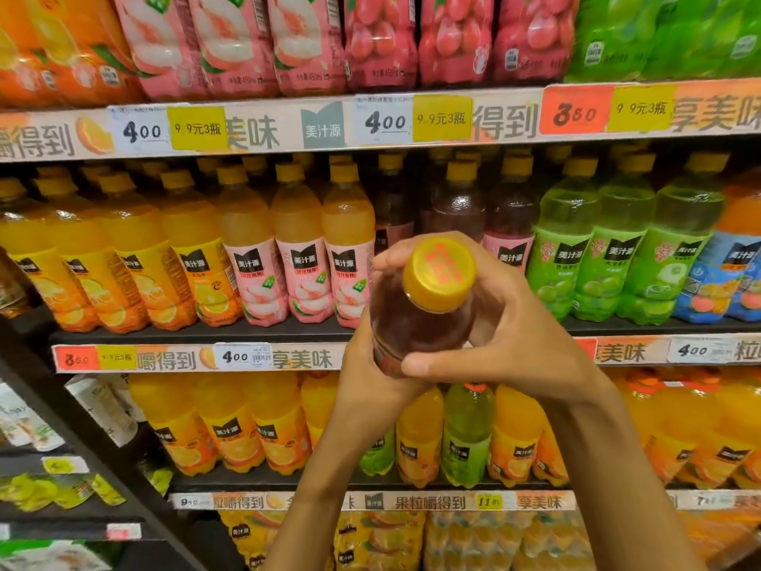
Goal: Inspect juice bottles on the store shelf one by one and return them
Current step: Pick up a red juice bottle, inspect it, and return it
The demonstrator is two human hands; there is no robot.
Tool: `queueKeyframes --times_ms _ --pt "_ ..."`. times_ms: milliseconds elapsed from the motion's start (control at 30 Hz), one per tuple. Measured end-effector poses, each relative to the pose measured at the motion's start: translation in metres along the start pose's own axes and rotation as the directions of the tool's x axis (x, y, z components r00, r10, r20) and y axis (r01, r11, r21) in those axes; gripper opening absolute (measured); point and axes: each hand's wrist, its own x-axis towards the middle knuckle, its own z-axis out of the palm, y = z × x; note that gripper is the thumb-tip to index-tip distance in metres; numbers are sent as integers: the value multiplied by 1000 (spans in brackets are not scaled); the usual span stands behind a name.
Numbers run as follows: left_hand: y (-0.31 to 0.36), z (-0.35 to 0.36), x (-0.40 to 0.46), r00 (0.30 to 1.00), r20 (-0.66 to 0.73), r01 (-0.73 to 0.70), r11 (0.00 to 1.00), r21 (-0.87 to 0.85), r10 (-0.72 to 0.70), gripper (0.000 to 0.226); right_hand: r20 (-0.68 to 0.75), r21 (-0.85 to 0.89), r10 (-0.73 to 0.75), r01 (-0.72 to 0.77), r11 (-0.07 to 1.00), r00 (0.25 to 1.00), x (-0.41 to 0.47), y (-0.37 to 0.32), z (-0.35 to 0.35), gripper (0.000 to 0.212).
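Both hands grip the dark juice bottle (pixel 416 323): left hand (pixel 370 364) low, right hand (pixel 506 323) at its shoulder. Full, likely heavy, smooth plastic; hold the body.

Black store shelf (pixel 206 335), orange bottles (pixel 136 257), peach bottles (pixel 300 261), green bottles (pixel 617 257) standing upright
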Motion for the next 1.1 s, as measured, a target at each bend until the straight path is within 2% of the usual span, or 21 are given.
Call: queueKeyframes --times_ms 67,167,400,500,567,633,733,800,867,933,1033,1100 --pt "1 0 4 999 22 -30 1000 4 30 75 24 0 -20 20 1000 1000 -1 -1 -1 62" --pt "-1 -5 4 997 46 -65 995 80 61 66 26 12 -41 41 999 999 -2 3 -3 60" --pt "-9 -19 -12 952 271 138 990 23 -139 63 154 314 52 -98 944 987 6 13 -11 57" --pt "-13 -15 -15 946 302 159 981 -110 -119 71 -36 294 91 -77 953 995 9 20 -6 44" --pt "-16 -15 -16 969 226 151 967 -203 -103 74 -203 280 102 -42 959 974 8 24 -5 33" --pt "-17 -15 -14 990 116 103 963 -249 -76 62 -303 352 143 -29 936 942 10 25 -7 31" --pt "-14 -12 -12 993 103 83 946 -314 -53 46 -297 446 162 -14 895 941 13 24 -14 38" --pt "-11 -8 -15 977 194 162 902 -400 -89 51 -300 477 170 -7 879 939 19 25 -15 46" --pt "-12 -5 -19 945 298 264 853 -450 -135 59 -250 582 214 -30 812 944 23 28 -13 65" --pt "-13 0 -21 932 317 302 863 -405 -178 59 -207 649 240 -50 759 949 25 30 -10 61" --pt "-17 2 -21 952 165 291 933 -214 -259 55 -347 484 268 -73 872 899 23 33 -9 28" --pt "-16 3 -19 964 120 254 954 -160 -237 58 -407 382 246 -81 921 880 21 35 -8 24"
